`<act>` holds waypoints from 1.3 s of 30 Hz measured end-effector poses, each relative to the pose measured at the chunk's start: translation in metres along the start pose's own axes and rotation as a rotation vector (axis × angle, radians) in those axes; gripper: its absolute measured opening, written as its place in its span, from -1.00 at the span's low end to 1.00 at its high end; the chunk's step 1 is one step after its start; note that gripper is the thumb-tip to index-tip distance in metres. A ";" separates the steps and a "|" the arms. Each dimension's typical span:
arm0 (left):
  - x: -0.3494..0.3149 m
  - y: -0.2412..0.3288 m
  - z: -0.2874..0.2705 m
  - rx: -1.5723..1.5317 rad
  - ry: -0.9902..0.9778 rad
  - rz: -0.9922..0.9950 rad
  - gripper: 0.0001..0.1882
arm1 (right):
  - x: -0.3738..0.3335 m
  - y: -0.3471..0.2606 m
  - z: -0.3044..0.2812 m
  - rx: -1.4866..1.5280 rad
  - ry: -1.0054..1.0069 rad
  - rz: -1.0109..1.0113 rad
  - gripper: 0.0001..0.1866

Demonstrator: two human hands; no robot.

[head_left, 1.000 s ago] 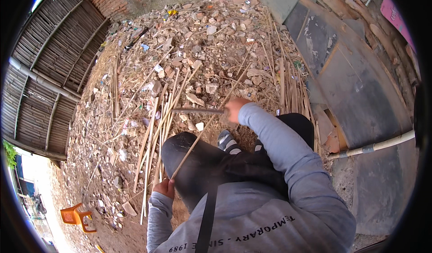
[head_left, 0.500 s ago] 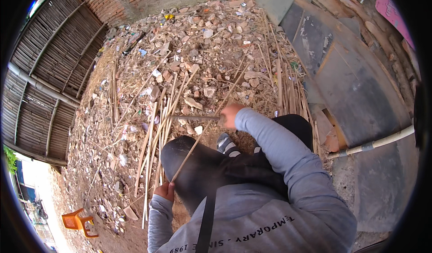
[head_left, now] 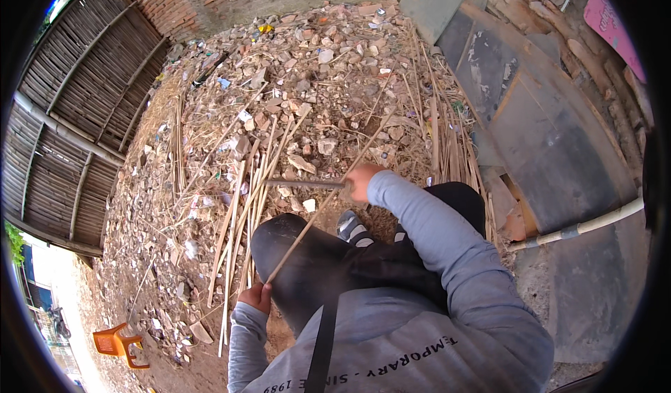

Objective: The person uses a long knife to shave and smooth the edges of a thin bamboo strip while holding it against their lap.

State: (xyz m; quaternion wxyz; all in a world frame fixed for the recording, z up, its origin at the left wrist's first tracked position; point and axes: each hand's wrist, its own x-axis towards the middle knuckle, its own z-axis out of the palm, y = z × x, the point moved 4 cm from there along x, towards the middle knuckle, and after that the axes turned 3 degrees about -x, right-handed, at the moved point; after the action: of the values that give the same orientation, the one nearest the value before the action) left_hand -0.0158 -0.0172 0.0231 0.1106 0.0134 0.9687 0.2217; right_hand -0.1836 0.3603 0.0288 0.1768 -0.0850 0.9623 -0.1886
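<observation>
My left hand (head_left: 257, 296) is closed round the lower end of a long, thin bamboo strip (head_left: 302, 236), beside my left knee. From there the strip slants up and away to the right, passing over the knee and close by my right hand (head_left: 363, 182). That hand is closed on a knife, its grip hidden by the fingers. The knife's long dark blade (head_left: 300, 183) points left, lying nearly level and crossing the strip near the hand. Several pale split bamboo strips (head_left: 241, 218) lie in a loose pile left of my knees.
Stones and litter cover the ground (head_left: 307, 78) ahead. More bamboo strips (head_left: 437, 134) lie at the right, beside dark flat panels (head_left: 552, 148) and a pale pole (head_left: 587, 222). A bamboo-slat wall (head_left: 70, 106) stands left, an orange plastic chair (head_left: 119, 344) lower left, a brick wall (head_left: 224, 1) behind.
My right hand, blurred before, has shifted very slightly right and shows more sharply with the knife. The strip's far part lies a little lower. My left hand keeps its place.
</observation>
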 end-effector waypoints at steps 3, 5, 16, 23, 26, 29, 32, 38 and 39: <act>0.002 -0.004 0.000 0.025 -0.022 0.008 -0.58 | -0.010 -0.023 0.010 -0.138 -0.120 -0.149 -0.66; 0.002 -0.005 0.001 0.038 -0.026 0.013 -0.58 | -0.010 -0.018 0.008 -0.122 -0.117 -0.142 -0.67; -0.001 -0.005 0.011 -0.138 0.018 0.021 -0.58 | -0.001 -0.004 -0.002 -0.038 -0.013 -0.055 -0.61; 0.001 -0.004 0.007 -0.100 0.016 0.037 -0.59 | 0.014 0.032 0.001 0.014 0.076 0.076 -0.56; -0.001 0.000 0.006 -0.060 0.028 0.021 -0.60 | 0.012 0.029 -0.006 0.019 0.058 0.113 -0.62; -0.001 -0.006 0.009 -0.097 0.028 0.015 -0.60 | 0.005 0.011 -0.008 -0.017 0.017 0.046 -0.63; -0.001 -0.005 0.009 -0.105 0.029 0.022 -0.60 | -0.003 -0.010 -0.004 -0.076 -0.058 -0.076 -0.64; -0.001 -0.010 0.013 -0.098 0.043 0.004 -0.46 | 0.003 0.004 -0.003 -0.018 -0.005 -0.042 -0.64; -0.001 -0.008 0.013 -0.098 0.045 0.005 -0.46 | 0.006 0.010 -0.004 0.016 0.050 -0.008 -0.63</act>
State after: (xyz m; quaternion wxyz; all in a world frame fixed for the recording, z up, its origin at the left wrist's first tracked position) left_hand -0.0124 -0.0192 0.0088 0.0889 0.0055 0.9590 0.2692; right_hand -0.1912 0.3693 0.0266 0.1526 -0.0828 0.9644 -0.1993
